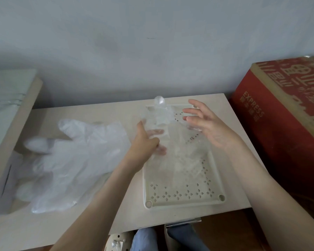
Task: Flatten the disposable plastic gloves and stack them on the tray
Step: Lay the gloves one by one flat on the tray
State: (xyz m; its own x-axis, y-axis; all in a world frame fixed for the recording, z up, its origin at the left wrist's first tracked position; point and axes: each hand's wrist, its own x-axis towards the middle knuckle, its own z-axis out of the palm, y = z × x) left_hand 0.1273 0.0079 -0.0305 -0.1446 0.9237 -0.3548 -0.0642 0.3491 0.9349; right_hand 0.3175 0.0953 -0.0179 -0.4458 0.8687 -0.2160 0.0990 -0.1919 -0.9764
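Over the far end of the tray, a clear glove hangs crumpled, one fingertip puffed with air. The left hand grips its edge, fingers curled behind the film. The right hand is spread open beside it. Honestly I'd lay it down, then sweep a flat palm toward the fingertips. More gloves lie heaped left on the surface.

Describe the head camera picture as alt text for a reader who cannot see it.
A person's left hand holds a crumpled clear plastic glove over a cream perforated tray on a pale table, while the right hand spreads open beside it. A pile of more gloves lies to the left; a red box stands at right.
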